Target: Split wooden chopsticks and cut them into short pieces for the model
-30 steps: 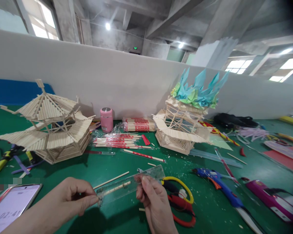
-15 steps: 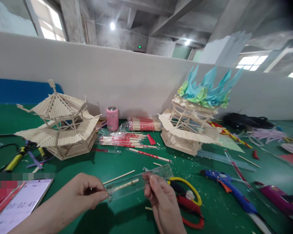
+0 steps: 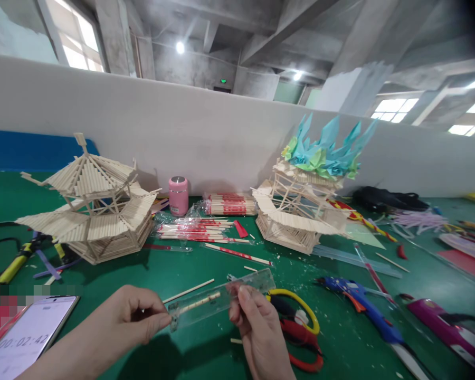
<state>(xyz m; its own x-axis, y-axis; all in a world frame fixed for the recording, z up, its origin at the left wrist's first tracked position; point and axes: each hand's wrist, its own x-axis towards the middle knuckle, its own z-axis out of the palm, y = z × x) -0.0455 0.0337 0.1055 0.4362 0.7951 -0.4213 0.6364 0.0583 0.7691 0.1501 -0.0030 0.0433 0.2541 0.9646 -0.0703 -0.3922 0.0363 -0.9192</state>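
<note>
Low over the green table I hold a clear plastic strip (image 3: pixel 225 302), tilted up to the right. My left hand (image 3: pixel 136 316) is closed, thumb and finger pinching the strip's left end. My right hand (image 3: pixel 257 327) grips the strip nearer its right end, with fingers curled and partly hidden behind it. Along the strip's middle shows a short pale wooden stick piece (image 3: pixel 201 302); whether it is stuck to the plastic or lies behind it I cannot tell. Just right of my right hand lie scissors (image 3: pixel 319 364) with red and yellow handles. Behind the strip rests a bare stick (image 3: pixel 188 291).
Two stick-built pavilion models (image 3: pixel 98 227) stand at the back, the right one topped with blue paper. Between them are a pink flask (image 3: pixel 178 196) and chopstick bundles (image 3: pixel 231 205). A blue glue gun (image 3: pixel 364 303) lies right, a phone (image 3: pixel 35 327) at left.
The whole view has shifted slightly, so the table items sit a little further left. Both hands keep the same hold on the plastic strip. The phone timer has advanced one second.
</note>
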